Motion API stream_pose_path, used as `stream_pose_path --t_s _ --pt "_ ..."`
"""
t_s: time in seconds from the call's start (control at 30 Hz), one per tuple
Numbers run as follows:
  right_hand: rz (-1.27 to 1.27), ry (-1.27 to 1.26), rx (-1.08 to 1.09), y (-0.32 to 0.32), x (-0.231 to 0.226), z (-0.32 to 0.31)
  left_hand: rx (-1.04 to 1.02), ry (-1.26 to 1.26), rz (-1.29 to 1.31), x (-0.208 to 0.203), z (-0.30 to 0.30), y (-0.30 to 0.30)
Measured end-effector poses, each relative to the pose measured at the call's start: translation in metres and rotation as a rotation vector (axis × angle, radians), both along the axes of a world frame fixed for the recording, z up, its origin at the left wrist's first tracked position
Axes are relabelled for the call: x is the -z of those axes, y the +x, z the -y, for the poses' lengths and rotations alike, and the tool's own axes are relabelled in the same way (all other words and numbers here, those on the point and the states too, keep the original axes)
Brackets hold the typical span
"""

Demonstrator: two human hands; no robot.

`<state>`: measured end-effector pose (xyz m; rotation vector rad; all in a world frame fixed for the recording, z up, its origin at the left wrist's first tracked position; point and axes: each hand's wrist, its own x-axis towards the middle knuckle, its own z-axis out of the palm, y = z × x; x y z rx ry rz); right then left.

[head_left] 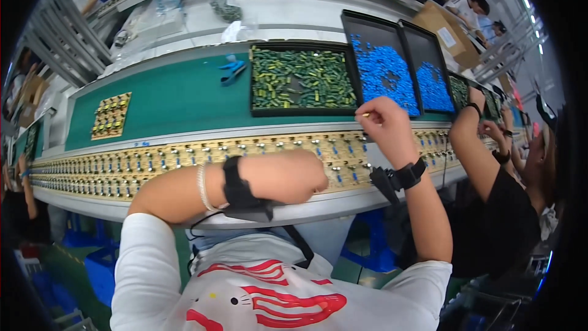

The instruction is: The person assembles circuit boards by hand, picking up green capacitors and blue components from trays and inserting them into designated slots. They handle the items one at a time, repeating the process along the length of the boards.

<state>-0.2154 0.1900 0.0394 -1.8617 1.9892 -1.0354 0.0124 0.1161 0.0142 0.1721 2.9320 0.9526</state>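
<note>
Head view: right hand (389, 124) pinches one small part (367, 115); beyond it, two blue-filled trays (375, 28); leftward, one green-filled tray (303, 112); left hand (293, 175) curls over circuit boards (346, 179), grip unclear.

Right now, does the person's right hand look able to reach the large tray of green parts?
Probably yes: the right hand is by the near right corner of the tray, whose green parts lie uncovered, though that hand seems to pinch a small part.
</note>
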Motion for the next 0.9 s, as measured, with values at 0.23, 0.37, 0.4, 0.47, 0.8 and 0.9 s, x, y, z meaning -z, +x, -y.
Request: stream_pose_path --t_s 0.23,0.37,0.4,0.47,0.8,0.9 --pt "0.291 0.258 -0.009 -0.014 0.015 -0.048 -0.554 -0.188 -0.352 -0.020 0.114 -0.012" --pt "0.403 0.453 -0.006 0.009 0.010 -0.040 -0.659 -0.218 -0.261 0.013 0.134 -0.011" --pt "0.406 0.457 -0.002 0.012 0.014 -0.038 -0.639 -0.247 -0.246 0.015 0.131 -0.016" --pt "0.346 0.465 -0.096 0.016 0.022 -0.034 -0.617 -0.274 -0.226 0.017 0.128 -0.019" --pt "-0.045 0.326 -0.191 0.042 0.030 -0.014 -0.658 -0.372 -0.343 0.022 0.120 -0.014" --pt "-0.126 0.264 -0.221 0.044 0.033 -0.015 -0.675 -0.414 -0.414 0.014 0.111 -0.014"
